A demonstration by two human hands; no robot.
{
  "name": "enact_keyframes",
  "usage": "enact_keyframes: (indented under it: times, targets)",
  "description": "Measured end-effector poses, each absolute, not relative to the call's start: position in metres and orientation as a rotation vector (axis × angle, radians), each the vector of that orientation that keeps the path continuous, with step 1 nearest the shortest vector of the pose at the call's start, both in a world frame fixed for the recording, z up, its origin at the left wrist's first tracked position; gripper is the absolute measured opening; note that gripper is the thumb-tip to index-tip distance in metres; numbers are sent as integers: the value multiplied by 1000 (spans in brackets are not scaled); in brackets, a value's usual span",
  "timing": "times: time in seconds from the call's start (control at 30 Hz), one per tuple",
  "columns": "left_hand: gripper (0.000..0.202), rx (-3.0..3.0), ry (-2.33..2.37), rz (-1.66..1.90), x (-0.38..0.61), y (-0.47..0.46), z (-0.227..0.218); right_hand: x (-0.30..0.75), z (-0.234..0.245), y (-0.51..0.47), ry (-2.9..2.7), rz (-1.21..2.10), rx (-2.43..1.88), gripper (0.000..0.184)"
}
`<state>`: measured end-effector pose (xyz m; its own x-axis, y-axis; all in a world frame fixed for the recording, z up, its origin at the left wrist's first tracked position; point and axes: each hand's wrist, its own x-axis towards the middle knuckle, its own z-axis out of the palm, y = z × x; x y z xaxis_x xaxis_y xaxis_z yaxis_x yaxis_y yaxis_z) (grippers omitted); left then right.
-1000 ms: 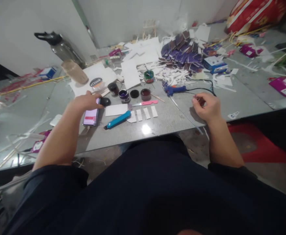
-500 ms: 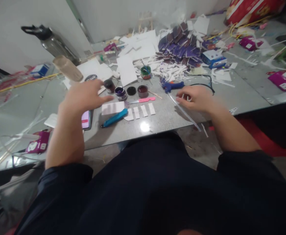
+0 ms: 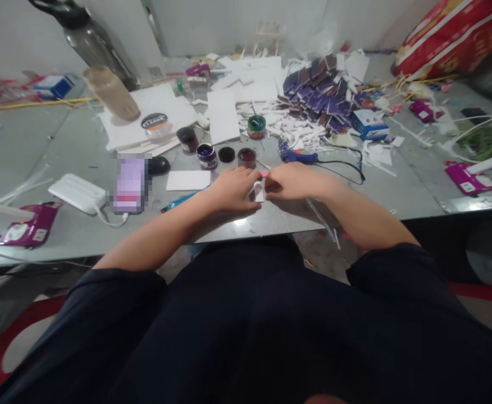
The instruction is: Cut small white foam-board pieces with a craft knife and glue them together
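Observation:
My left hand (image 3: 238, 189) is low over the tabletop, thumb and fingers apart, covering most of a row of small white strips. One white strip (image 3: 259, 194) shows between the two hands. My right hand (image 3: 293, 182) is beside it with the fingers curled in; what they hold, if anything, is hidden. A bit of the pink-handled blade (image 3: 264, 175) peeks out between the hands. Partly behind my left forearm lies a blue cutter (image 3: 178, 202), with a white rectangular piece (image 3: 188, 180) above it. Just beyond my hands are a dark red paint jar (image 3: 246, 157) and a purple paint jar (image 3: 206, 156).
A blue glue gun (image 3: 299, 156) with a black cable lies beyond my right hand. Farther back is a heap of purple-painted pieces (image 3: 317, 90) and white scraps. A phone (image 3: 130, 182), a mouse (image 3: 159, 165) and a white power bank (image 3: 77, 193) lie at left.
Both hands have moved inward to meet over the white strips, the left going right and the right going left. The view has shifted, and the phone now shows fully.

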<state>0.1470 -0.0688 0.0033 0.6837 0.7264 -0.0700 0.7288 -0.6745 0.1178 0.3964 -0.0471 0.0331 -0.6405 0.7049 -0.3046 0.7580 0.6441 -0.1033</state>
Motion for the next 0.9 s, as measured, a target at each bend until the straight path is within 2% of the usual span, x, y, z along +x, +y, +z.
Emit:
enact_keyframes:
  times: [0.1,0.33,0.47,0.6,0.9]
  targets:
    - [66,2667,1219,75,145,-67,-3,400,28,-49,2681,-345,1189,18]
    - [73,2604,1236,109,144,-63,-9,401,17,-40,2718,-388,1158,16]
    - [69,2596,1228,134,141,-60,-12,404,14,-34,2748,-467,1130,22]
    - [75,2588,1231,136,140,-60,-13,404,14,-33,2735,-535,1150,22]
    - [71,2604,1232,156,140,-59,-11,399,20,-37,2731,-499,1163,20]
